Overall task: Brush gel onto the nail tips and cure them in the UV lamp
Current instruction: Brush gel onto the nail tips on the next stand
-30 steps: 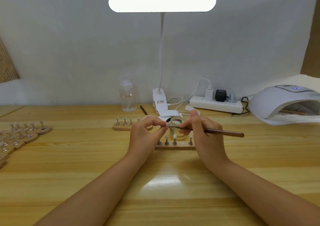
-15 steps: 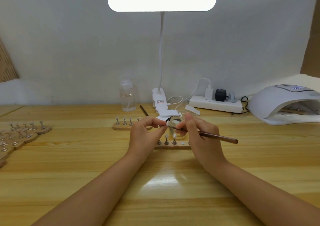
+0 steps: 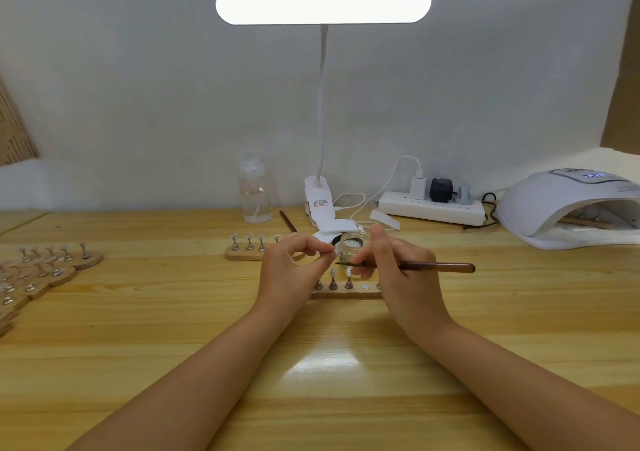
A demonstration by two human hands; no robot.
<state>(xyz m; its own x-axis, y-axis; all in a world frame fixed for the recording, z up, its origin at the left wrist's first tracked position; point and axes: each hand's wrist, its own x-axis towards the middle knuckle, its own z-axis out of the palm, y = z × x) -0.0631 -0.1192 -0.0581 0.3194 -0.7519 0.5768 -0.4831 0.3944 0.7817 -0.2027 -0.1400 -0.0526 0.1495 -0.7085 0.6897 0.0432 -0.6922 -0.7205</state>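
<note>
The tip (image 3: 333, 249) sits pinched in the left hand (image 3: 294, 270), held up just in front of the jar (image 3: 353, 248) — and the brush (image 3: 408, 266) has dropped. A second ago its bristles were up at the jar's mouth; now the shaft lies nearly level, bristle end just below and right of the tip, close to it but whether it touches I can't tell. The right hand (image 3: 398, 270) grips the brush pen-style, thumb raised beside the jar. So I'd call the loading done and the painting stroke about to begin on this one tip. Below the hands, the holder (image 3: 346, 293) carries more tips on their stands, with one bare spot showing — likely where this one goes back. Another holder (image 3: 242, 253) waits behind the left hand, and more are stacked at the bench's (image 3: 173, 312) left edge. The UV lamp (image 3: 571, 204) stands well off to the right with its display lit, something already lying inside — curing comes later.
</note>
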